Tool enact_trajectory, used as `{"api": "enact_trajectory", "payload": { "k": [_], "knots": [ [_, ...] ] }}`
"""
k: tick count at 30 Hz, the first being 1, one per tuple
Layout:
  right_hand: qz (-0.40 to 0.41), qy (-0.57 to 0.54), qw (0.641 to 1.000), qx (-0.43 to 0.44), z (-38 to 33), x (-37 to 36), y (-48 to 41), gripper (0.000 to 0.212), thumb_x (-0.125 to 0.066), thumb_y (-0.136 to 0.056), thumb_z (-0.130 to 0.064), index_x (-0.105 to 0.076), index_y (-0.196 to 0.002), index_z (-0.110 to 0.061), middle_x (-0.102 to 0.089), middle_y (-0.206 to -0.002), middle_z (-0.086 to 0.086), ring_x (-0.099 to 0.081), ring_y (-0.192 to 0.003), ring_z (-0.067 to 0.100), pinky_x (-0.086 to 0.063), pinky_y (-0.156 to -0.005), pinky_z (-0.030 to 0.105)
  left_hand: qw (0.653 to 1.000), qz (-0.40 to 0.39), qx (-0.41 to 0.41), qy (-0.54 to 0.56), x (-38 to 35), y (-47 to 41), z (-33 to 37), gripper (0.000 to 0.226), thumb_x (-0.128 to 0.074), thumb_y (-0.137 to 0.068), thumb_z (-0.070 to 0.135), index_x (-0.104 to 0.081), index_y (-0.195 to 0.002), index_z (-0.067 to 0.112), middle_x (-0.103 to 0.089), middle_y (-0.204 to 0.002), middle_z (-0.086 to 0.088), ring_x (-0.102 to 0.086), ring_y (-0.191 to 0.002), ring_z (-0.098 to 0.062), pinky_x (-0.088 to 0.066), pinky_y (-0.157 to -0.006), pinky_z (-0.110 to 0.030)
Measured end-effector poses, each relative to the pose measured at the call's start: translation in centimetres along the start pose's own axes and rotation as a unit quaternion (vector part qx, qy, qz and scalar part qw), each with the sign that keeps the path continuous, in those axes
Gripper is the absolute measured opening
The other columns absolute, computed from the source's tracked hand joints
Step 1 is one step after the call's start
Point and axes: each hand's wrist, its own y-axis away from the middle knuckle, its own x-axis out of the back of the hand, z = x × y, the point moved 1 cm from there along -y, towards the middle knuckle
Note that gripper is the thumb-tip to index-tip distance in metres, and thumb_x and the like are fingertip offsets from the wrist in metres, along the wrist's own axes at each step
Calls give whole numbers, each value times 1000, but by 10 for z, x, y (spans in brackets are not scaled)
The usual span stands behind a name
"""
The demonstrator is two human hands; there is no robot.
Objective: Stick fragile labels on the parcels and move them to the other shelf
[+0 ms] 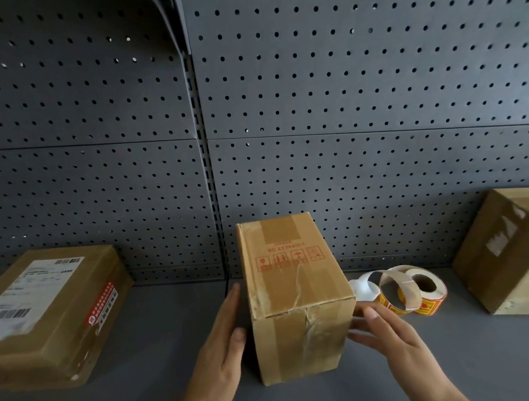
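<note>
The middle parcel (297,293), a tall brown cardboard box, stands upright near the centre of the grey shelf (164,385), just right of the slotted upright post (205,173). Brown tape runs down its top and front face, the tape on the front is wrinkled, and the top carries red print with a row of 4 handling symbols.

The left hand (220,345) is flat and open, fingers straight and together, palm turned toward the box's left side. It is just beside the box with a thin gap showing, and it holds nothing. The right hand (393,336) is open too, fingers spread wide, and its fingertips reach the lower right edge of the box. Whether they press on the cardboard cannot be told. Neither hand grips anything.

Just behind the right hand, near the box's right side, a roll of labels (424,292) lies on the shelf. Its stickers are yellow with red marks, and a loose strip of backing paper (365,286) curls away from it toward the box.

2 more parcels sit well apart from the middle one. The left parcel (49,315) lies flat and wears a white shipping label (37,290) and a red sticker (103,305). The right parcel (517,251) is cut off by the frame edge and shows torn white paper remains, a yellow patch and red print.

A dark perforated back panel (342,81) rises behind everything.
</note>
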Motion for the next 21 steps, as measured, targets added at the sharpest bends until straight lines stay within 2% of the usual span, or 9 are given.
{"api": "enact_trajectory", "payload": {
  "k": [2,4,7,10,14,16,19,21],
  "knots": [
    [11,0,1000,10,-7,2,-5,35,-38,-107,-17,-73,-108,-12,-76,-106,6,-72,-101,22,-55,-95,44,996,88,-26,-16,2,13,5,56,-36,-95,70,-39,-146,46,-44,-149,21,-44,-139,-6,-39,-113,-29],
    [25,1,1000,12,-13,5,-15,37,-36,-109,-18,-73,-108,-12,-76,-107,5,-72,-102,22,-55,-93,40,982,172,-57,-51,-2,33,12,31,-46,-95,57,-48,-126,55,-52,-129,24,-54,-123,-2,-39,-100,-10],
    [23,11,1000,13,-22,5,-37,36,-36,-109,-22,-71,-114,-14,-76,-111,0,-71,-106,17,-53,-91,34,966,207,-108,-111,-17,65,19,33,-54,-87,38,-55,-118,51,-54,-123,24,-56,-117,0,-39,-96,-7],
    [5,10,1000,12,-33,-3,-57,34,-37,-109,-27,-68,-121,-16,-75,-115,-1,-71,-107,15,-52,-89,29,964,168,-156,-137,-27,82,19,47,-55,-86,35,-53,-131,50,-52,-138,21,-51,-127,3,-37,-104,-7],
    [-21,21,1000,-6,-52,-23,-72,34,-38,-109,-32,-66,-126,-24,-75,-114,-6,-71,-104,8,-53,-78,18,961,71,-192,-185,-37,88,8,50,-34,-105,51,-33,-153,40,-30,-162,15,-27,-149,0,-24,-114,-9],
    [-20,24,999,-13,-58,-32,-77,32,-40,-107,-37,-69,-123,-34,-76,-111,-9,-71,-106,10,-54,-83,25,958,28,-185,-218,-41,87,1,56,-33,-105,52,-26,-158,34,-23,-166,11,-24,-151,-6,-22,-116,-11],
    [-14,37,999,-19,-60,-42,-80,35,-43,-106,-35,-73,-99,-51,-76,-101,-16,-72,-100,10,-54,-90,34,954,-24,-171,-247,-41,86,-1,64,-33,-105,53,-21,-160,24,-21,-168,2,-25,-152,-12,-20,-116,-10],
    [-19,46,999,-16,-59,-45,-80,38,-43,-105,-32,-73,-93,-52,-76,-99,-17,-71,-98,10,-54,-91,35,957,-29,-150,-248,-42,85,0,65,-32,-105,52,-21,-161,21,-21,-168,0,-28,-150,-8,-21,-113,-5]
  ]
}}
